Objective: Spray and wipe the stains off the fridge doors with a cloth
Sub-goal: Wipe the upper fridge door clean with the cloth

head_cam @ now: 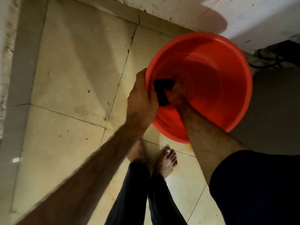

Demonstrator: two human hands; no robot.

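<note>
Nearest, bottom right, a dark sleeve, cut off by the frame edges. Lower middle, two dark trouser legs running out of the bottom edge, ending in bare feet on the pale tiled floor; left foot half hidden behind the left forearm. Scattered over the tiles, dark specks and a few small orange spots. Further out, mid-frame, the left hand clenched over the near-left rim of a red basin, thumb side outside, fingers hidden inside the rim. Basin tilted toward the camera and held clear of the floor, its outline smeared by motion blur, so exact tilt hard to judge. Inside it, the right hand, blurred, reaching down against the inner wall beside a small dark cloth; fingers seemingly pressed on or pinching the cloth, though blur leaves the grip itself impossible to confirm. Cloth lying against the inner wall near the rim, between the two hands, touching the left-hand side. Water in the basin: not discernible. Beyond, a white wall with scuffs and a skirting strip across the top. Far right, a dark cable tangle under a white ledge, indistinct. Left edge, a pale vertical surface, cropped.
</note>
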